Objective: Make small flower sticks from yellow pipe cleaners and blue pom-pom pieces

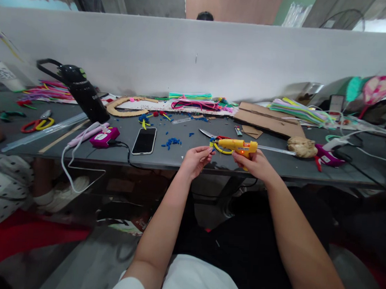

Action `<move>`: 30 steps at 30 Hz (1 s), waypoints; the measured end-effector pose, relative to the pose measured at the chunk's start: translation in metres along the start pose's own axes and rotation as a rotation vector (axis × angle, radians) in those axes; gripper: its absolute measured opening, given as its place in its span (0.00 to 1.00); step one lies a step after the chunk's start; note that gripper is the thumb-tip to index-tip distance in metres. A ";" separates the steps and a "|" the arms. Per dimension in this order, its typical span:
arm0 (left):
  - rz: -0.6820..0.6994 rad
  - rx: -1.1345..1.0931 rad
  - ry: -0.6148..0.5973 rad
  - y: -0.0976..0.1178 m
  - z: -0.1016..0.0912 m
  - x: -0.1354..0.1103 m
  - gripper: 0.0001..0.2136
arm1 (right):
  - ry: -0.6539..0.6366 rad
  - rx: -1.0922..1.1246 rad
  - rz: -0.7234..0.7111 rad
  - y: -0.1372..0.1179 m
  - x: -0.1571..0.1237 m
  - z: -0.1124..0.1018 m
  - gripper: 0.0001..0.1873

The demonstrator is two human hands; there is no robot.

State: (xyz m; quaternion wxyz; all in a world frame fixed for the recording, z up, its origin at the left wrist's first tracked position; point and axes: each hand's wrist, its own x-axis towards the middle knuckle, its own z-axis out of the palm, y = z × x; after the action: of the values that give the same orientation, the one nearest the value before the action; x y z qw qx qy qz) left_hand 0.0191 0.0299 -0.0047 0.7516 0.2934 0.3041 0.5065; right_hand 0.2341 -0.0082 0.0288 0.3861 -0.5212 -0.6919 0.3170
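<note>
My right hand [251,162] is wrapped round the handle of a yellow hot glue gun [234,144], whose small orange light glows. A clear glue stick [275,150] sticks out of its back end, and its nozzle points left. My left hand [196,161] pinches a small blue and yellow piece [212,144] at the nozzle; I cannot tell whether they touch. Scissors with red and yellow handles [224,150] lie behind the gun, partly hidden. Small blue bits [171,143] are scattered on the table to the left of my hands.
A phone [144,141], a purple box [105,137] with cords and a leaning black bottle [87,95] are to the left. Cardboard [270,120] and pipe cleaners [301,111] lie at the back right. A white partition [146,53] stands behind. Other people's arms show at both sides.
</note>
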 end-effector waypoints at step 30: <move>-0.043 -0.023 0.017 0.001 0.003 -0.001 0.06 | 0.037 -0.051 -0.010 -0.008 -0.002 -0.002 0.17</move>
State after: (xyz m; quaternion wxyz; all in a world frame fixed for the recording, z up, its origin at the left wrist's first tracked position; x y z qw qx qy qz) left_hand 0.0205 0.0289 -0.0015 0.7631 0.2738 0.3107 0.4962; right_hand 0.2321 -0.0118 0.0361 0.3869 -0.5333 -0.6950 0.2879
